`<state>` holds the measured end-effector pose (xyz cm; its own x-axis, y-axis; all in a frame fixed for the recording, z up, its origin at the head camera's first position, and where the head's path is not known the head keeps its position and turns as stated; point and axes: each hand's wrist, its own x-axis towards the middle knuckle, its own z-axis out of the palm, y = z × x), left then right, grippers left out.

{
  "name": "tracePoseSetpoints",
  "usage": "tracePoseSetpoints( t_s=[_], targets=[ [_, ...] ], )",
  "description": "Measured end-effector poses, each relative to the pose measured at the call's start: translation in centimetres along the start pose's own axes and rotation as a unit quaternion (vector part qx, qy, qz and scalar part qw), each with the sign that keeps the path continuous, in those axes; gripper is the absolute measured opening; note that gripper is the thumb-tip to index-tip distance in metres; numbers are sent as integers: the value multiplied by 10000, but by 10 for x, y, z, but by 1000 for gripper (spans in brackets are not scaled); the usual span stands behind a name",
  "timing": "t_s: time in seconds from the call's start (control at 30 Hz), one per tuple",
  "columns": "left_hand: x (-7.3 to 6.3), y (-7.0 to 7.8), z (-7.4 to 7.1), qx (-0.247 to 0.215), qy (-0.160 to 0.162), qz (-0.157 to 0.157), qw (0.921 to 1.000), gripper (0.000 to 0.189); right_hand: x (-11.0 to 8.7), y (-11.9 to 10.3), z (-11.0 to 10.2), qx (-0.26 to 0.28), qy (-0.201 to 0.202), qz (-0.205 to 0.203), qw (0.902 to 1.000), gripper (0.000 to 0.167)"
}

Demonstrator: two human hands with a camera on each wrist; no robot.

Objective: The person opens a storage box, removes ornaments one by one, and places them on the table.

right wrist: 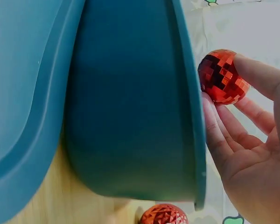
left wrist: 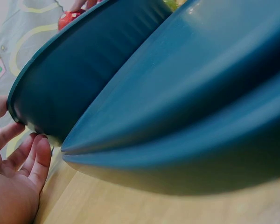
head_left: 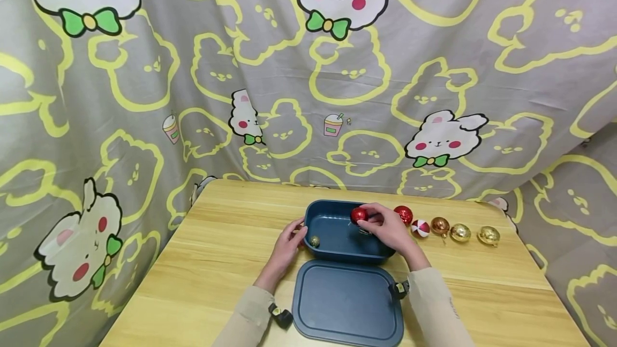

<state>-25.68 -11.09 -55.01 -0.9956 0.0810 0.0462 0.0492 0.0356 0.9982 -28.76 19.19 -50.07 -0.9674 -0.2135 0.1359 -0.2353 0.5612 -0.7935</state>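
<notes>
Over the right half of the box point(head_left: 337, 237), the right hand point(head_left: 389, 229) pinches a red ball point(head_left: 358, 214) in its grip. At the left end, the left hand point(head_left: 286, 241) touches the box, its grip loose, near a small ball point(head_left: 315, 241) inside. The lid point(head_left: 347, 301) lies in front on the tabletop point(head_left: 212, 261); five balls point(head_left: 460, 232) sit to the right.

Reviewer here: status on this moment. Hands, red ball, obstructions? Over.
Right hand pinching red ball above blue box; left hand touching box's left end. Small gold ball inside. Nothing visibly blocking; lid in front of box.
</notes>
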Motion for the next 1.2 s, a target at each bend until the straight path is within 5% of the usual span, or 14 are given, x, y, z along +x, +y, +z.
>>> tracePoseSetpoints(
  t_s=[1.2],
  targets=[
    [0, 2, 1, 5, 60, -49, 10000, 45, -48, 19, -75, -532, 298, 126, 9981, 47]
  ],
)
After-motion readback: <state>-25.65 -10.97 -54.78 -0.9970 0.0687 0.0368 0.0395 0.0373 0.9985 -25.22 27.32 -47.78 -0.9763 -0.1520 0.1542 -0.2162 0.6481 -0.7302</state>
